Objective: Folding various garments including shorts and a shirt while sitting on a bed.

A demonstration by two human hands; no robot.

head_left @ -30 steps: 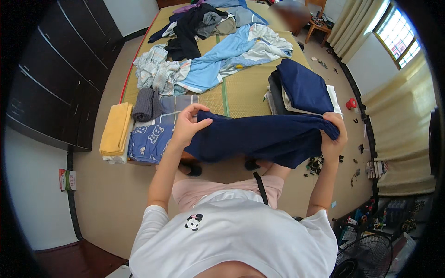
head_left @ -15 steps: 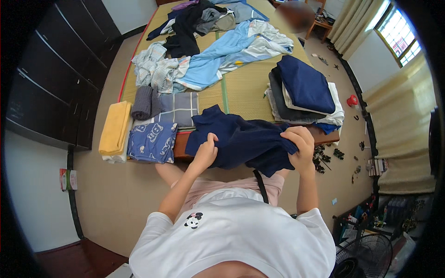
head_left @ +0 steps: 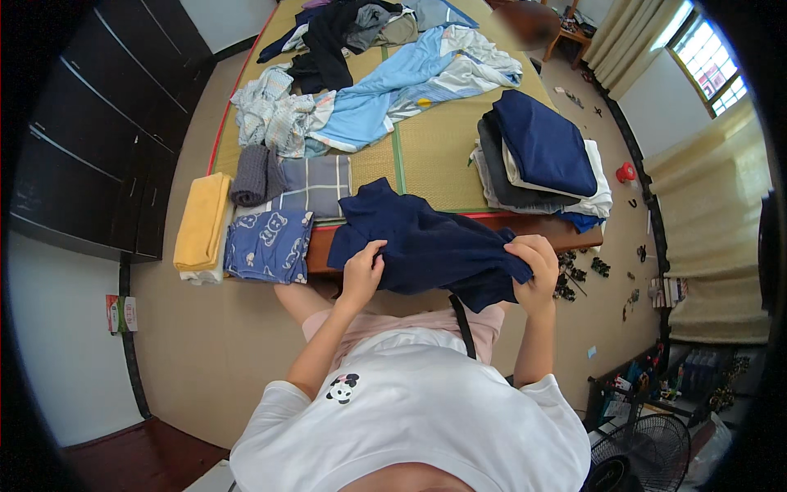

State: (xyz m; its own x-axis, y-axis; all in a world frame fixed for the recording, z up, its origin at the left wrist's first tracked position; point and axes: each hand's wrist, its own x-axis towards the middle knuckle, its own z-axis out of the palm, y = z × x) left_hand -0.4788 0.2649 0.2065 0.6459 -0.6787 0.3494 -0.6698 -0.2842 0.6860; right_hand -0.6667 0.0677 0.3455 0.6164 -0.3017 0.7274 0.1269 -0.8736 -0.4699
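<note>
A dark navy knit garment point(head_left: 434, 246), short-sleeved as far as its shape shows, stretches between my hands at the near edge of the bed. My left hand point(head_left: 362, 271) pinches its near edge, fingers closed on the cloth. The right end of the garment is gripped by my right hand point(head_left: 537, 266), with the thumb toward me. Its left part rests over the bed's edge, while the lower right hangs loosely above my lap. Left of it lie a folded blue bear-print cloth point(head_left: 270, 246), a grey checked cloth point(head_left: 316, 187) and a rolled grey knit point(head_left: 257, 176).
A folded yellow towel point(head_left: 202, 221) sits at the bed's left corner. On the right rises a stack of folded clothes point(head_left: 541, 148) topped with navy. Loose clothes point(head_left: 377, 102) spread across the mat farther back. A black fan point(head_left: 643, 451) stands at lower right.
My right hand has shifted slightly lower and to the right, drawing the navy garment's right end along. My left hand keeps its grip, nearly in place.
</note>
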